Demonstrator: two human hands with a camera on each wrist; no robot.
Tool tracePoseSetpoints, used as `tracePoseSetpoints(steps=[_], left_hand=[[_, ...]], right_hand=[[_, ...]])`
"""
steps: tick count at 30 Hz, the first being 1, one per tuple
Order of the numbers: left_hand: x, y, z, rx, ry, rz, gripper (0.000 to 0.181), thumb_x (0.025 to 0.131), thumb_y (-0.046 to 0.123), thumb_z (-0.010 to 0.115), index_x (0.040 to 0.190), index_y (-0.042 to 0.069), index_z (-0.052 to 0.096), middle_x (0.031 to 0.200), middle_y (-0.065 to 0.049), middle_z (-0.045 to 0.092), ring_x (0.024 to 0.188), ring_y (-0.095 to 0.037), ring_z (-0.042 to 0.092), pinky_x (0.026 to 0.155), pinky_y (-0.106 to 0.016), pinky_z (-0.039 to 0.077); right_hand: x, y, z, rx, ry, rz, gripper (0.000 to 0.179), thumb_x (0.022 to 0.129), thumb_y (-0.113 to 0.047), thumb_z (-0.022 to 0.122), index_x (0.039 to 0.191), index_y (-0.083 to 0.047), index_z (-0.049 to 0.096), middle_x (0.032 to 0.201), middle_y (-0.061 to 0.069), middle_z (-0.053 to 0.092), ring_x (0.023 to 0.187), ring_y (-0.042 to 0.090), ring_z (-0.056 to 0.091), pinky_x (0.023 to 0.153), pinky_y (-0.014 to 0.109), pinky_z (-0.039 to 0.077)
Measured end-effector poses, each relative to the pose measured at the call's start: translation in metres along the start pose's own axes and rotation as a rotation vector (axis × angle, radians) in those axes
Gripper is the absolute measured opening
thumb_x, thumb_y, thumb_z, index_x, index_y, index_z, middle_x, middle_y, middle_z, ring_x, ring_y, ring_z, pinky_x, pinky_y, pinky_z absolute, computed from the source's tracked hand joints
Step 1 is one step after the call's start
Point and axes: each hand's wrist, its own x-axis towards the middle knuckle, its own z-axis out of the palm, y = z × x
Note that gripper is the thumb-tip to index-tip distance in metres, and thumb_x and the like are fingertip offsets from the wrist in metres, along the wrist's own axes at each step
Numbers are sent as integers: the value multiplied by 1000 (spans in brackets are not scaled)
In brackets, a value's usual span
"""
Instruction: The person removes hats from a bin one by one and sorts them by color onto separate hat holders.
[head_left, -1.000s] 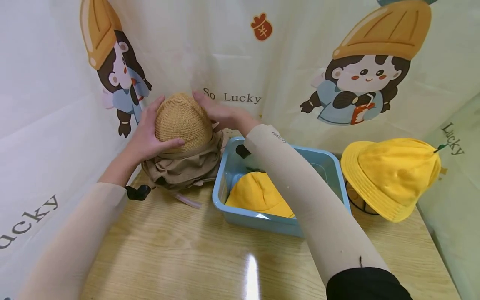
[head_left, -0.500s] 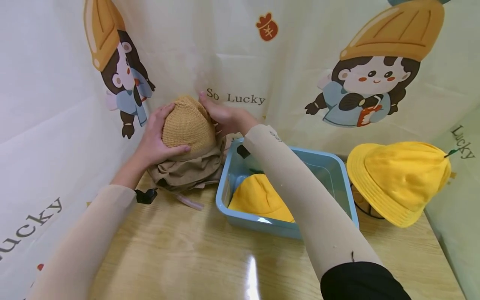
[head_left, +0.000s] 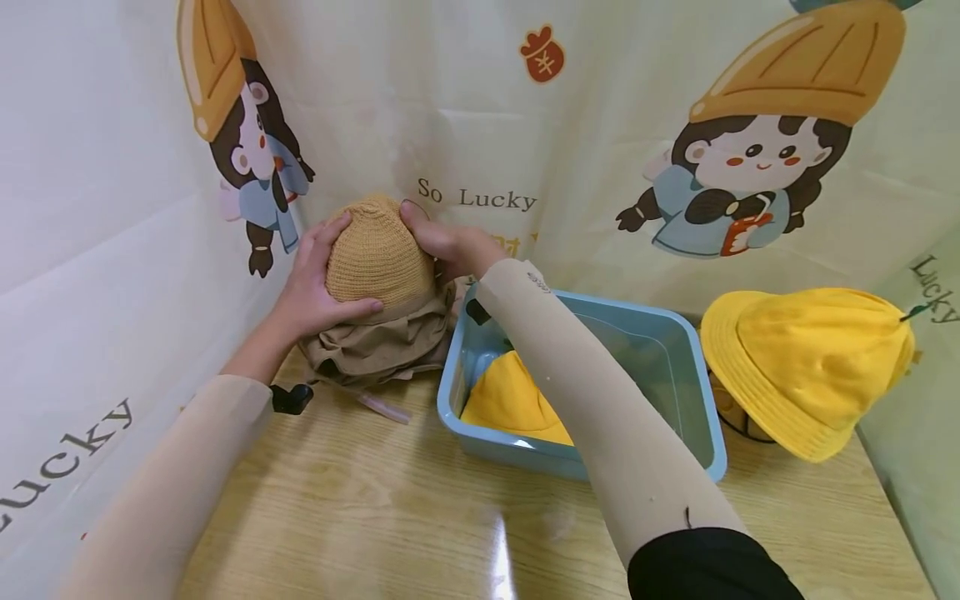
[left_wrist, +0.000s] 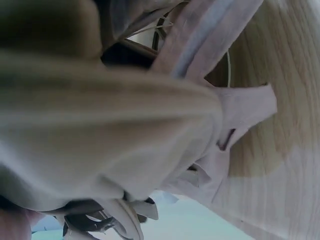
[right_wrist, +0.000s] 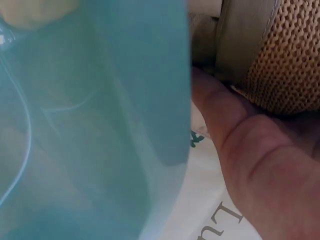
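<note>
Both hands hold a hat with a tan knitted crown (head_left: pixel 378 258) and a crumpled brown cloth brim (head_left: pixel 382 346). My left hand (head_left: pixel 311 283) grips the crown's left side, its thumb across the front. On the right side, my right hand (head_left: pixel 442 242) grips the crown, with some fingers hidden behind it. In the right wrist view, fingers of the right hand (right_wrist: pixel 265 155) tuck beside the hat's brown band (right_wrist: pixel 245 40). Brown cloth, blurred, fills much of the left wrist view. What lies under the hat is mostly hidden.
A blue plastic basin (head_left: pixel 708 400) holding a yellow hat (head_left: pixel 506 400) stands right of the knitted hat, under my right forearm. Farther right, another yellow hat (head_left: pixel 817 358) sits tilted on a dark wire stand (head_left: pixel 738 417). Printed curtains (head_left: pixel 465 133) enclose the wooden table (head_left: pixel 375 500).
The left hand has shifted slightly up and around the crown. My right thumb has come down against the crown's top right. The whole view has drifted a little, and the hat stays in place.
</note>
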Motion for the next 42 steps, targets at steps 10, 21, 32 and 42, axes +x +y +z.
tracePoseSetpoints(steps=[10, 21, 32, 42], left_hand=[[-2, 1, 1, 5, -2, -9, 122, 58, 30, 95, 155, 46, 22, 160, -9, 16, 145, -27, 22, 108, -67, 28], [1, -1, -3, 29, 2, 27, 128, 55, 30, 97, 157, 42, 20, 161, -8, 15, 144, -29, 24, 108, -67, 29], [10, 19, -20, 53, -103, 69, 108, 68, 31, 91, 156, 33, 27, 158, -9, 27, 140, -32, 30, 108, -62, 30], [28, 40, -25, 96, -105, 20, 105, 74, 42, 84, 158, 33, 22, 159, -7, 29, 141, -32, 31, 110, -61, 29]], right_hand=[[-4, 0, 3, -12, 51, 33, 79, 101, -65, 10, 160, -12, 9, 164, 13, 19, 149, 32, 27, 117, 45, 31], [-6, -2, 1, -23, 56, 37, 80, 101, -65, 10, 160, -12, 11, 164, 13, 21, 148, 31, 29, 116, 45, 33], [-17, 2, -10, -375, 95, -56, 72, 103, -61, 9, 162, -19, 6, 164, 11, 21, 147, 28, 32, 110, 49, 40], [-29, -15, -16, -477, 8, -450, 128, 74, -1, 73, 157, -33, -19, 167, -5, -10, 148, 9, 12, 118, 29, 22]])
